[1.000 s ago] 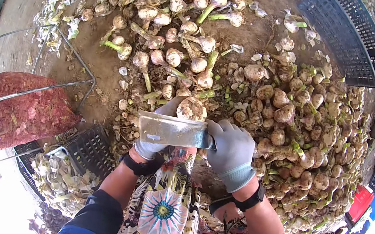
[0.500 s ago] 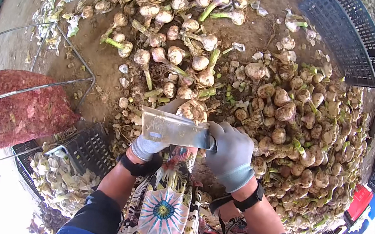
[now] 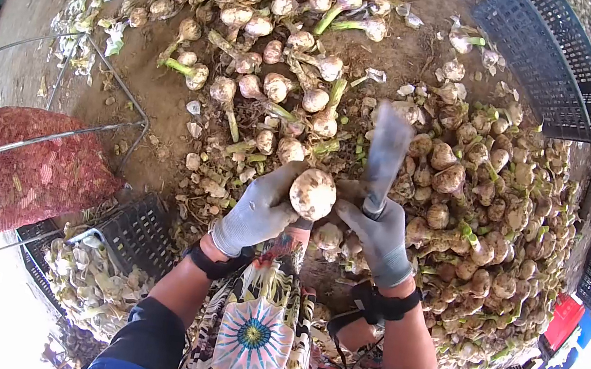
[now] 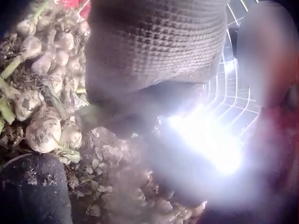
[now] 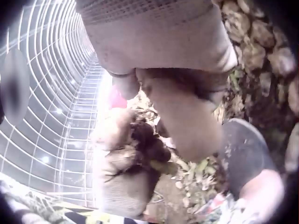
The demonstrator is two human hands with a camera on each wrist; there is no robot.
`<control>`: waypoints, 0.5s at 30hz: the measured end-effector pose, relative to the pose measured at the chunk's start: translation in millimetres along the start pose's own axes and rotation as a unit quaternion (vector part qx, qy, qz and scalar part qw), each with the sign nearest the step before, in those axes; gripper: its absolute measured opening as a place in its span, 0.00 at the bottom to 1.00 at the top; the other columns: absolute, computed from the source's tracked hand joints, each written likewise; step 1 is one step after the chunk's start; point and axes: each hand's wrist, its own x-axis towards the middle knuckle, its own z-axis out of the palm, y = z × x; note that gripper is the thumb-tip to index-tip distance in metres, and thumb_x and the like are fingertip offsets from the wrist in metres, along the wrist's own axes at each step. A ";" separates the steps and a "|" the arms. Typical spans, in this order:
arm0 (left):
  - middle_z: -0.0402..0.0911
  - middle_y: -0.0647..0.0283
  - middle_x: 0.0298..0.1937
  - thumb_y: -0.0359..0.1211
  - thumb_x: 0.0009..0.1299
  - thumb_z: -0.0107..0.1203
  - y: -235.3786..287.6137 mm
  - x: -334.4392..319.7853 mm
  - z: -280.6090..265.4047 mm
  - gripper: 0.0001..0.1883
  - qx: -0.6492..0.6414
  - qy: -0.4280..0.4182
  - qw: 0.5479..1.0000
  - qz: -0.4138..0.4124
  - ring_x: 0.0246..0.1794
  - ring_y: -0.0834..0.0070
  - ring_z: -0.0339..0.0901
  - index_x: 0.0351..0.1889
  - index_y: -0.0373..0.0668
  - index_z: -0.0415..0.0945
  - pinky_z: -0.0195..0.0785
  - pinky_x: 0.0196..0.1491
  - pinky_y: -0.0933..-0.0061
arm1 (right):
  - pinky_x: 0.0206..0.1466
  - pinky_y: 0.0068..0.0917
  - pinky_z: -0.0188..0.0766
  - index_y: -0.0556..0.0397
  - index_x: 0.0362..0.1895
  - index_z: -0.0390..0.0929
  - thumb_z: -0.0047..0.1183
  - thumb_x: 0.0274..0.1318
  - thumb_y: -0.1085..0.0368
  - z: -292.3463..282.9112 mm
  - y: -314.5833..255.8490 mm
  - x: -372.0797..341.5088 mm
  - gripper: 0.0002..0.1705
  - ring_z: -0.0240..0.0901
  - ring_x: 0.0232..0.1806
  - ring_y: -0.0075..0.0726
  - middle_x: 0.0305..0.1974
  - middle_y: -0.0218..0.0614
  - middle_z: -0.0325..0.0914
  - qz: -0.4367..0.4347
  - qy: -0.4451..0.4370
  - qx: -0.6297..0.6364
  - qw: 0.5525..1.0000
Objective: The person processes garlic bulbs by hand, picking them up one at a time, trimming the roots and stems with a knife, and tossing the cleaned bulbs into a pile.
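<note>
Both hands wear grey gloves. My left hand [image 3: 261, 208] grips a garlic bulb [image 3: 313, 194], whose round pale underside with brown patches faces up. In my right hand [image 3: 380, 238] is a cleaver [image 3: 388, 153], its blurred blade pointing up and away from the body. The right fingertips are right beside the bulb's right side. In the right wrist view, the left glove [image 5: 126, 189] shows below the right hand's glove [image 5: 159, 42]. The left wrist view is mostly filled by the left glove [image 4: 154, 42] and glare; the bulb's stem is hidden.
Garlic with stems [image 3: 276, 89] lies ahead on the dirt floor. A large heap of garlic bulbs [image 3: 489, 254] spreads at the right. Black crates [image 3: 543, 58] stand at far right; a red mesh sack [image 3: 43, 168] and a crate of pale scraps [image 3: 91, 276] are at left.
The cleaver, flat across the front of the bulb before, has swung up and right with the right hand turning. The left hand now shows beside the bulb, which sits slightly lower and right.
</note>
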 end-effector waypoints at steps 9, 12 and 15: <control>0.75 0.53 0.60 0.32 0.69 0.61 -23.0 8.1 11.4 0.22 0.083 0.280 0.956 0.015 0.55 0.54 0.78 0.60 0.39 0.74 0.71 0.57 0.65 | 0.50 0.23 0.77 0.64 0.53 0.79 0.58 0.61 0.73 19.7 5.0 2.6 0.16 0.81 0.44 0.27 0.44 0.38 0.83 -0.019 -0.005 0.237 0.971; 0.81 0.58 0.47 0.35 0.73 0.58 -23.0 -2.0 5.7 0.22 -0.353 0.097 0.916 -0.163 0.45 0.77 0.78 0.61 0.35 0.70 0.74 0.46 0.74 | 0.47 0.24 0.76 0.61 0.49 0.81 0.61 0.56 0.75 27.4 7.9 7.6 0.15 0.80 0.44 0.26 0.42 0.33 0.83 -0.116 -0.032 0.069 0.990; 0.82 0.58 0.40 0.34 0.72 0.58 -7.0 -0.5 2.3 0.17 -0.178 0.071 0.969 -0.156 0.42 0.77 0.80 0.54 0.35 0.75 0.76 0.44 0.75 | 0.41 0.31 0.75 0.54 0.46 0.82 0.64 0.51 0.66 24.2 -1.5 6.4 0.16 0.81 0.36 0.45 0.39 0.45 0.84 -0.203 0.060 -0.348 0.913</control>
